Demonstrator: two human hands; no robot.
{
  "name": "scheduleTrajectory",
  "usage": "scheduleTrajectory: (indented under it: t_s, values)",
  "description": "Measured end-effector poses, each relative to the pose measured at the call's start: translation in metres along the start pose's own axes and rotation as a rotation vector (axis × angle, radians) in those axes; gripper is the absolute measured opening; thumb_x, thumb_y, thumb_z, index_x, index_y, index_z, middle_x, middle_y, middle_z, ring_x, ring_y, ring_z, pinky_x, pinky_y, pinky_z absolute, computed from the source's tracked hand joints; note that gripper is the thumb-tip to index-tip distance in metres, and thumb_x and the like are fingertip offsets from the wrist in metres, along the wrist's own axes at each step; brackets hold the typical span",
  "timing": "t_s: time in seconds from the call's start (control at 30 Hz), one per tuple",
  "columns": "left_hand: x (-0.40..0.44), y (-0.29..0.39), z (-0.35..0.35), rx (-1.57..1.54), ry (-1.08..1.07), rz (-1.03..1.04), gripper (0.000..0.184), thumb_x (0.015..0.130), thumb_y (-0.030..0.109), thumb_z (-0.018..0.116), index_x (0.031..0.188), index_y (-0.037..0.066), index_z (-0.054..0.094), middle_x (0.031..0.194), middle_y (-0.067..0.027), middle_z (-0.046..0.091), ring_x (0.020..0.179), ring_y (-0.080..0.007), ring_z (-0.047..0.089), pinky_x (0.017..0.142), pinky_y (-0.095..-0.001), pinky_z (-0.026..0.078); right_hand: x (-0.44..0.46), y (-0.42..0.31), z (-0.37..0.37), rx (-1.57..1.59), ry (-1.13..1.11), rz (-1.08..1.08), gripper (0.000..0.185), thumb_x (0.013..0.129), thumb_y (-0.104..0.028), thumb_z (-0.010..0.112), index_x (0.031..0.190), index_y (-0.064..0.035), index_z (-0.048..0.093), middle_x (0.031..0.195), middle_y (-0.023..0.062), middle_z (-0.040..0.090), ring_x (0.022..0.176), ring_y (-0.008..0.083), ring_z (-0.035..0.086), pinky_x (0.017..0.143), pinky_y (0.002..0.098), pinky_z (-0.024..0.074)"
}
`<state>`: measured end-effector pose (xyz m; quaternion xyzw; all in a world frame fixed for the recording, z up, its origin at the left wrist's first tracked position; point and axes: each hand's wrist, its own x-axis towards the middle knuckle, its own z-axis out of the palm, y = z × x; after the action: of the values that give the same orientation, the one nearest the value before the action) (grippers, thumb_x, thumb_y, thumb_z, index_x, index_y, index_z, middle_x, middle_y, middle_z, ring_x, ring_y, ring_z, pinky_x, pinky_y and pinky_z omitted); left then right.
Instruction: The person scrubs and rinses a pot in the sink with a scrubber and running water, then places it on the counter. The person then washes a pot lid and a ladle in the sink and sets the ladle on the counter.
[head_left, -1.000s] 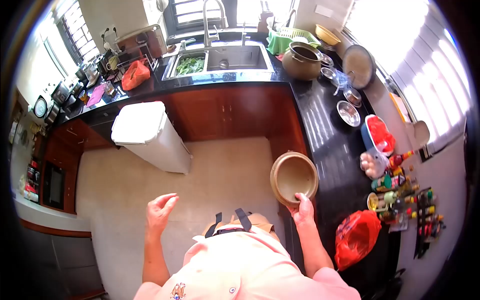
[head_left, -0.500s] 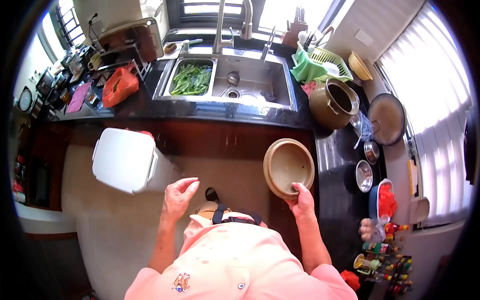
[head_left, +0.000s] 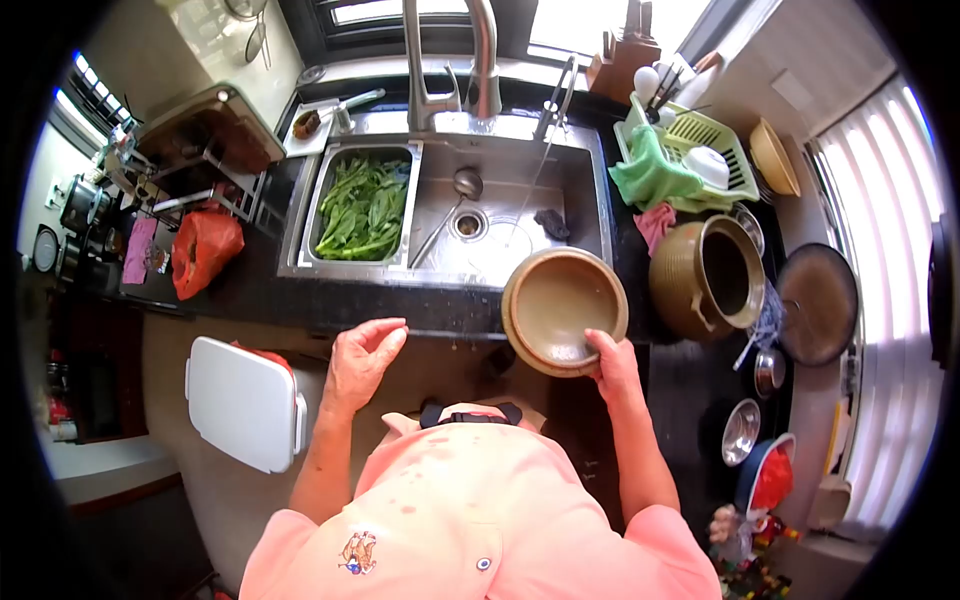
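My right hand [head_left: 612,366] grips the near right rim of a brown ceramic bowl [head_left: 566,308], thumb inside and fingers hidden underneath. The bowl is tilted with its inside facing me, in front of the sink's near edge. My left hand [head_left: 365,362] is in the air left of the bowl, holding nothing, its fingers stretched and thumb a little apart. Beyond lies the steel sink [head_left: 470,262], where a ladle [head_left: 466,184] and a dark scrubber [head_left: 551,224] rest. Leafy greens [head_left: 365,205] fill the basin at its left. A thin water stream seems to fall from the slim tap [head_left: 548,110].
A brown clay pot [head_left: 680,275] stands on the counter right of the sink, near a green dish rack [head_left: 735,165]. Farther right are a round dark lid [head_left: 818,300] and metal bowls [head_left: 741,432]. A white-lidded bin [head_left: 240,400] stands on the floor at left.
I have come closer to the sink. The bowl has moved forward to the sink's near edge, still in my right hand. My left hand remains raised and holds nothing.
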<state>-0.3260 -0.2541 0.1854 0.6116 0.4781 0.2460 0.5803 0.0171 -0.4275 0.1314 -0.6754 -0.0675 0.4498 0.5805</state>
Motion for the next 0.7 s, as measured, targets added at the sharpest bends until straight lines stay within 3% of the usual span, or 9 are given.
scheduleTrajectory:
  t_s: [0.23, 0.3, 0.43, 0.57, 0.7]
  values:
    - [0.054, 0.038, 0.027, -0.096, 0.083, -0.05, 0.028, 0.097, 0.016, 0.07, 0.118, -0.003, 0.071, 0.105, -0.0078, 0.076, 0.097, -0.0101, 0.068, 0.088, -0.0243, 0.054, 0.158, -0.056, 0.046, -0.34, -0.155, 0.032, 0.048, 0.085, -0.028, 0.067, 0.095, 0.0182, 0.066, 0.086, 0.0205, 0.071, 0.073, 0.0276, 0.074, 0.06, 0.0381, 0.0618]
    - [0.074, 0.052, 0.03, -0.073, 0.097, -0.03, 0.029, 0.097, 0.016, 0.07, 0.119, -0.003, 0.07, 0.105, -0.0079, 0.076, 0.098, -0.0101, 0.068, 0.088, -0.024, 0.053, 0.197, -0.067, 0.069, -0.517, -0.152, 0.072, 0.039, 0.087, -0.024, 0.067, 0.097, 0.0138, 0.066, 0.088, 0.018, 0.071, 0.074, 0.0273, 0.074, 0.063, 0.0387, 0.0626]
    - [0.127, 0.064, 0.036, -0.06, 0.009, -0.098, 0.03, 0.099, 0.017, 0.067, 0.121, -0.003, 0.07, 0.106, -0.0087, 0.075, 0.099, -0.0106, 0.067, 0.093, -0.0248, 0.05, 0.286, -0.032, 0.097, -0.535, -0.155, 0.299, 0.037, 0.087, -0.018, 0.063, 0.102, 0.0151, 0.064, 0.093, 0.0237, 0.071, 0.08, 0.032, 0.075, 0.066, 0.0425, 0.0648]
    - [0.216, 0.021, 0.046, 0.027, -0.106, -0.114, 0.034, 0.096, 0.024, 0.07, 0.118, -0.002, 0.071, 0.102, -0.0089, 0.076, 0.092, -0.0104, 0.067, 0.083, -0.025, 0.052, 0.353, 0.044, 0.101, -0.482, -0.129, 0.514, 0.028, 0.089, -0.015, 0.062, 0.109, 0.0054, 0.063, 0.099, 0.0184, 0.071, 0.084, 0.0312, 0.074, 0.069, 0.0477, 0.0649]
    - [0.316, -0.072, 0.075, 0.425, -0.147, -0.157, 0.053, 0.086, 0.039, 0.073, 0.121, -0.001, 0.07, 0.113, -0.0207, 0.073, 0.105, -0.0309, 0.069, 0.094, -0.0393, 0.053, 0.376, 0.09, 0.096, -0.489, -0.136, 0.644, 0.021, 0.092, -0.015, 0.062, 0.105, 0.0006, 0.066, 0.098, 0.0137, 0.071, 0.085, 0.0282, 0.074, 0.071, 0.0455, 0.0643]
